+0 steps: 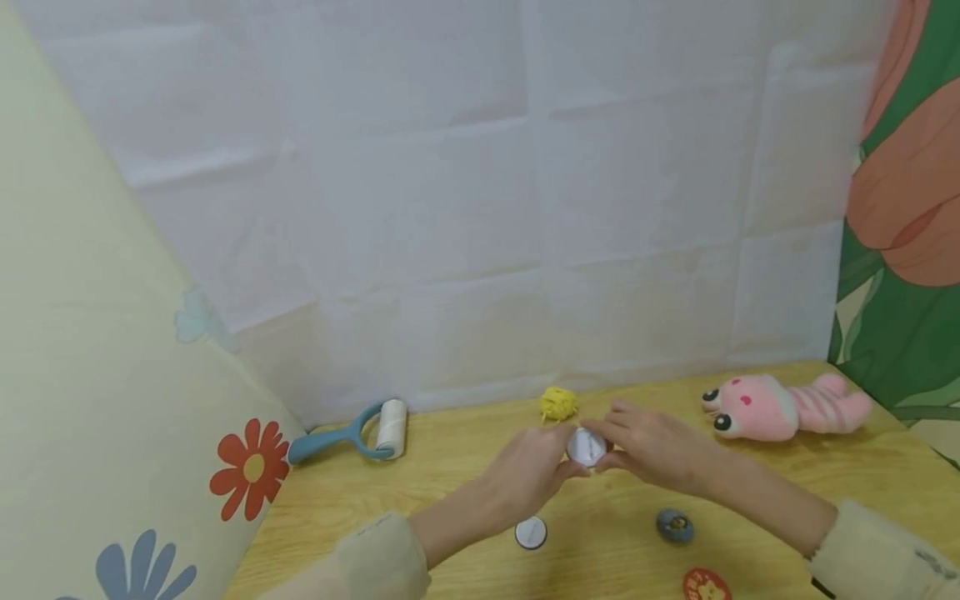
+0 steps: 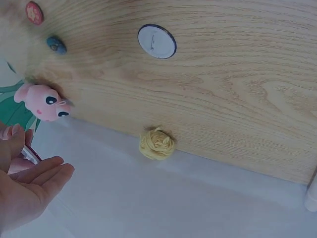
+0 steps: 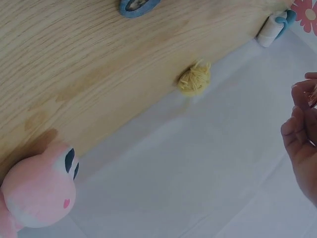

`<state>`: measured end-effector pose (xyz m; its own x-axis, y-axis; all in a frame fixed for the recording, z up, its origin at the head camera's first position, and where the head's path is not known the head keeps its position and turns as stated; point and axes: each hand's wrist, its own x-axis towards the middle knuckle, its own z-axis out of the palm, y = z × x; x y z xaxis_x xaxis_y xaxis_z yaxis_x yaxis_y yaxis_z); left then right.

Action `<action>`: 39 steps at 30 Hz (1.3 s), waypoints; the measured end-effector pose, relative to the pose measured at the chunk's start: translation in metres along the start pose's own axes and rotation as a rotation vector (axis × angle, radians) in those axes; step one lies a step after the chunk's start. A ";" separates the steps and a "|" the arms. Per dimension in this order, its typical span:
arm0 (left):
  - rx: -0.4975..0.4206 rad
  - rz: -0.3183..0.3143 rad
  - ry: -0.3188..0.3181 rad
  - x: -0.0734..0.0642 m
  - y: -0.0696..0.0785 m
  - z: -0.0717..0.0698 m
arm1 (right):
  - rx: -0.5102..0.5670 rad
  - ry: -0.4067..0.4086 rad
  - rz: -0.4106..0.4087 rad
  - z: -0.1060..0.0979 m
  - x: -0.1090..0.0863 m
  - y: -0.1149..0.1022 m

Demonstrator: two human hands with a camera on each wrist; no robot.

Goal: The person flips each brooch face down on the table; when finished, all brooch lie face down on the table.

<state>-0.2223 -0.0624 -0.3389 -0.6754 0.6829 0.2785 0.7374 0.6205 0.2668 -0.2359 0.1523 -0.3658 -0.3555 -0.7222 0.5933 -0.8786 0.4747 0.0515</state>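
Observation:
Both hands meet over the middle of the table around a round pin-back badge (image 1: 587, 448), its white back with the pin facing up in the head view. My left hand (image 1: 522, 472) pinches its left edge, thumb below. On the opposite edge, my right hand (image 1: 654, 442) grips with thumb and fingers. The left wrist view shows the left hand (image 2: 32, 191) with its other fingers stretched out and only the rim of the badge (image 2: 32, 154) visible. Another badge (image 1: 531, 532) lies pin side up on the table, nearer than the hands.
A blue badge (image 1: 675, 526) and a red badge (image 1: 707, 585) lie front right. Behind the hands sits a yellow yarn ball (image 1: 558, 404). A pink plush toy (image 1: 783, 407) lies right, a blue-handled lint roller (image 1: 352, 435) left. White cloth (image 1: 480, 250) hangs at the table's back edge.

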 end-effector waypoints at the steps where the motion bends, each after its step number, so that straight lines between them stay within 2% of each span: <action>1: -0.007 -0.004 -0.010 0.001 0.000 -0.001 | 0.003 -0.004 0.001 0.000 0.000 0.000; 9: -0.027 -0.026 -0.056 0.003 0.001 -0.003 | -0.001 -0.023 0.002 0.001 -0.001 0.001; 13: -0.036 -0.040 -0.069 0.002 -0.001 0.001 | -0.023 -0.053 0.010 0.003 -0.001 -0.001; 20: -0.003 -0.046 -0.062 0.001 -0.004 0.016 | -0.027 -0.100 0.038 0.010 -0.007 -0.001; 26: -0.011 -0.075 -0.081 0.000 -0.005 0.030 | -0.039 -0.122 0.040 0.019 -0.016 -0.001; 33: 0.022 -0.033 -0.046 -0.004 -0.006 0.049 | -0.059 -0.188 0.047 0.028 -0.026 -0.003; 39: 0.039 -0.039 -0.045 -0.008 -0.008 0.064 | -0.079 -0.221 0.034 0.036 -0.033 -0.005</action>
<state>-0.2226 -0.0483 -0.4021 -0.7032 0.6740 0.2264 0.7109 0.6610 0.2402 -0.2312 0.1558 -0.4149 -0.4529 -0.7937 0.4062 -0.8406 0.5319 0.1021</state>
